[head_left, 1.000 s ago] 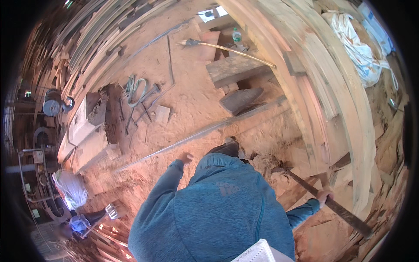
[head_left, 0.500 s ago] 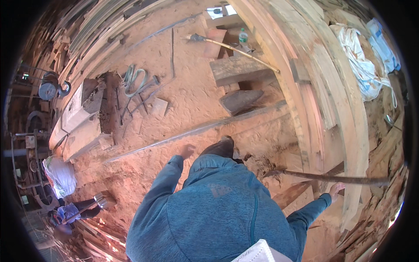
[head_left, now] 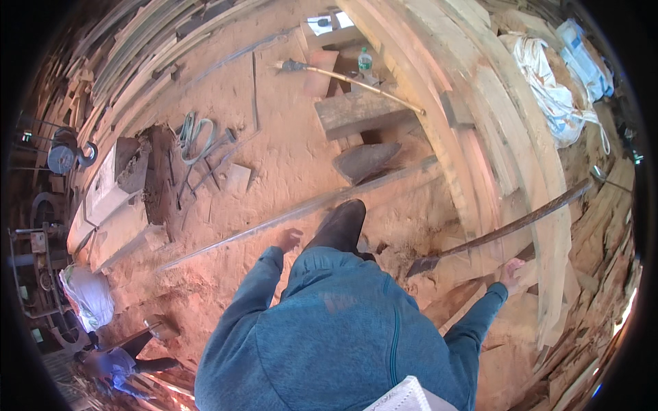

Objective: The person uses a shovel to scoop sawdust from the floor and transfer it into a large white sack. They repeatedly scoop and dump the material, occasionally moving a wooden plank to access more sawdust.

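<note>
Head view, taken from the left: I see a co-worker in a blue top (head_left: 122,368) near a bulging white sack (head_left: 90,296), then a squared pale timber block (head_left: 110,185) and a looped pale-green strap (head_left: 199,145) on the reddish earth. The left hand (head_left: 290,239) hangs free with its fingers loosely curled, and I see nothing in it. Just beside it is a dark boot (head_left: 345,222). Farther right, a long tool with a dark-brown wooden handle and a flat dark head (head_left: 514,227) slants rightward from the ground and across long pale sawn boards (head_left: 524,130); I cannot tell whether the handle touches them. The right hand (head_left: 510,272) is near that handle but apart from it, fingers spread and empty, and the 2 hands are well apart. I would expect the tool to be stiff, sturdy and fairly heavy toward its head, so I favour 2 hands on the shaft, 1 near mid-length and 1 closer to the head; dust could make the wood slip. Beyond lies a crumpled white-and-blue sack (head_left: 545,89).
</note>
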### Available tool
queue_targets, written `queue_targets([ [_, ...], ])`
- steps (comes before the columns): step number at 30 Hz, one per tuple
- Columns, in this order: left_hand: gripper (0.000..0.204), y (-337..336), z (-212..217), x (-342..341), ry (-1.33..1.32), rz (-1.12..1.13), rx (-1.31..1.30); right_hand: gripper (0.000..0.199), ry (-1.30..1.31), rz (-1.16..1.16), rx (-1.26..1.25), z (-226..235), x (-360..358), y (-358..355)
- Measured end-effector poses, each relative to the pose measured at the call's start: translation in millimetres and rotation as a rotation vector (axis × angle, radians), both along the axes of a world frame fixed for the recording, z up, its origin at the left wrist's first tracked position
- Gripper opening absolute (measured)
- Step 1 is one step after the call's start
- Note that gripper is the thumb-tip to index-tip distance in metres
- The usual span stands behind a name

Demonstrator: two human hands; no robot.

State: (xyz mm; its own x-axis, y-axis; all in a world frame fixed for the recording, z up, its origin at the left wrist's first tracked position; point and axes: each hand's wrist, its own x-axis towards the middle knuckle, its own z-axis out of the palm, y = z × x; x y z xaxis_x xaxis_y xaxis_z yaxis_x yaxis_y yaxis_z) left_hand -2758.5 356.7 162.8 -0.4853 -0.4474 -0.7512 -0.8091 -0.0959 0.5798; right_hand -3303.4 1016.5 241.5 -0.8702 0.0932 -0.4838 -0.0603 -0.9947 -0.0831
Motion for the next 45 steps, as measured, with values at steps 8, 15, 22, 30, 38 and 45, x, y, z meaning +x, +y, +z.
queue_targets([
  [8,0.027,-45,-23,16,0.13,0.26,0.215,0.031,-0.185,0.072,0.333,-55,53,-62],
  [15,0.03,-145,-26,18,0.003,0.333,0.254,0.047,-0.666,-0.202,-0.035,-143,154,-220],
  [22,0.032,-281,-65,-19,-0.032,0.304,0.052,0.029,-1.064,0.298,0.24,-169,167,-393],
  [30,0.028,-353,-94,-138,0.253,0.257,-0.013,0.02,-0.2,1.186,1.191,-88,67,-558],
  [38,0.021,-250,-218,-200,0.616,-0.314,-0.722,0.028,0.196,1.741,1.489,-170,49,-588],
  [45,0.039,-154,-192,-230,0.097,0.41,0.509,0.041,-0.427,1.566,1.188,-266,22,-548],
])
